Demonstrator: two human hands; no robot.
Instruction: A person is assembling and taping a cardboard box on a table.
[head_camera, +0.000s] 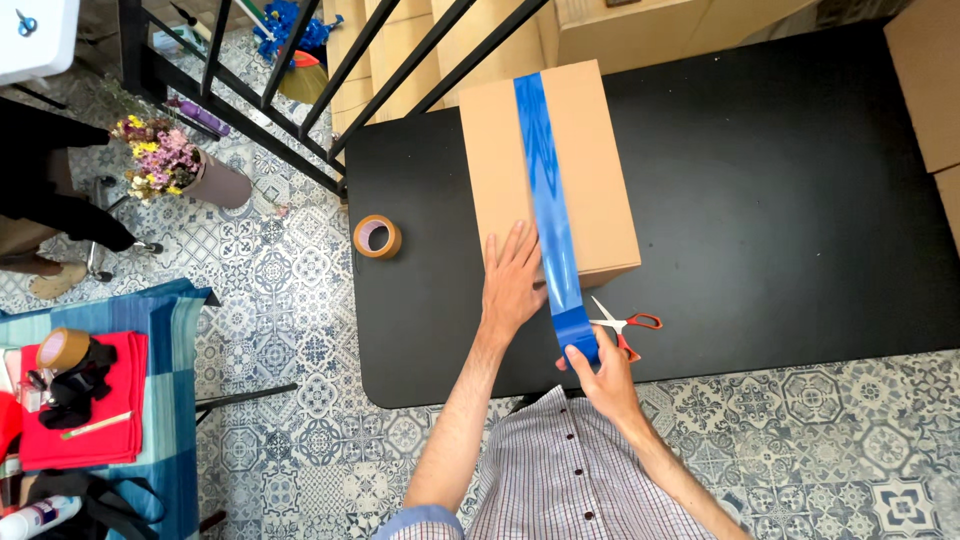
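On the black table (780, 200), your left hand (512, 280) presses flat on the cardboard box (545, 170); your right hand (600, 375) pinches the blue tape roll (577, 335).

likely a home packing corner: patterned floor tiles (300, 330), stacked cardboard boxes (640, 25), dried flowers (160, 160), black table (780, 200).

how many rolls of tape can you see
3: a blue roll in the right hand, a brown roll at the table's left edge, another brown roll on the red cloth. More may be hidden.
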